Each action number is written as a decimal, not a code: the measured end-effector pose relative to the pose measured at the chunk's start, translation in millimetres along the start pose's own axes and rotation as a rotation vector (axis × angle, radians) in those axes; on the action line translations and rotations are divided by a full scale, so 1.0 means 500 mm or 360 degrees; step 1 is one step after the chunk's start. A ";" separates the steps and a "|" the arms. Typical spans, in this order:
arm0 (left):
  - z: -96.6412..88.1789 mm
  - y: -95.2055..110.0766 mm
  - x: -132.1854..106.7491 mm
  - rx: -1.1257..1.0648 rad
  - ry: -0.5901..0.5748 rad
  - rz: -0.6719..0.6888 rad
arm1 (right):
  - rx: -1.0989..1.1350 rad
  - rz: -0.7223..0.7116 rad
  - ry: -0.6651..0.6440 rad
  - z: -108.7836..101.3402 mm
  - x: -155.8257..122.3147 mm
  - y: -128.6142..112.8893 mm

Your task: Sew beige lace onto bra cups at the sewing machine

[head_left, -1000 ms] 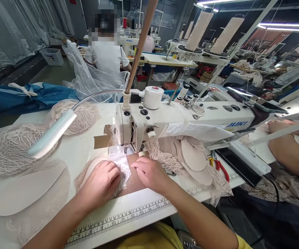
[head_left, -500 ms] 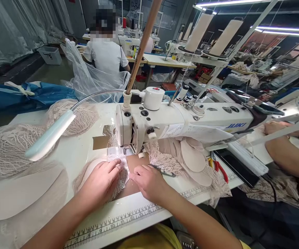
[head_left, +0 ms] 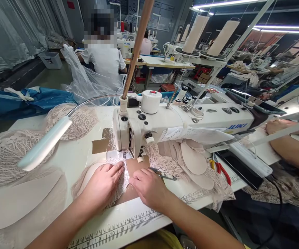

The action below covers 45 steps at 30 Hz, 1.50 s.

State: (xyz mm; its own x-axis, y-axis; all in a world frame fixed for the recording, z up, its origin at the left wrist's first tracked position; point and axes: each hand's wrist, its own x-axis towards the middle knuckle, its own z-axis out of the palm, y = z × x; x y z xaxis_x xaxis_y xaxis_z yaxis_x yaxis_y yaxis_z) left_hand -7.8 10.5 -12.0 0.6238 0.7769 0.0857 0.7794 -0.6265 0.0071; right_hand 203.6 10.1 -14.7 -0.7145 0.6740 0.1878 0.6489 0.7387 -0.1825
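Left grip (head_left: 101, 181): laid over lace (head_left: 125, 175), unclamped.
Right grip (head_left: 148, 185): fingers curled; pinch cannot be told.
Presser foot (head_left: 124, 155): uneven pressure nearby could pucker lace.

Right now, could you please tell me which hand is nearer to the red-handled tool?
The right hand is nearer, over the brown sheet to the left of the red-handled tool; the left hand lies farther left, on the lace piece.

The white table (head_left: 79, 149) carries a sewing machine (head_left: 176, 117) and beige lace pieces (head_left: 73, 122).
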 end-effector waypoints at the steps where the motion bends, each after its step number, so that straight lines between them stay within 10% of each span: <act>1: -0.001 -0.002 0.001 -0.0010 -0.0002 0.0002 | -0.0006 0.0004 -0.0012 -0.001 0.002 0.000; 15: -0.003 -0.076 0.046 -0.0145 -0.0014 0.0115 | -0.0008 0.0136 -0.0346 -0.031 0.073 0.011; 45: 0.004 -0.110 0.057 -0.0412 0.0121 0.0098 | -0.0028 0.0276 0.0015 0.013 0.085 0.029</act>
State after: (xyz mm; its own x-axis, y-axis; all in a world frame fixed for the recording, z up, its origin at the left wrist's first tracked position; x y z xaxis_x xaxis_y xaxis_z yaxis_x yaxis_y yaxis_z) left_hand -32.7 67.3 -11.8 0.6558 0.7359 0.1682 0.6928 -0.6753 0.2531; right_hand 181.0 49.6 -15.6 -0.5891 0.7912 0.1640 0.7666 0.6114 -0.1962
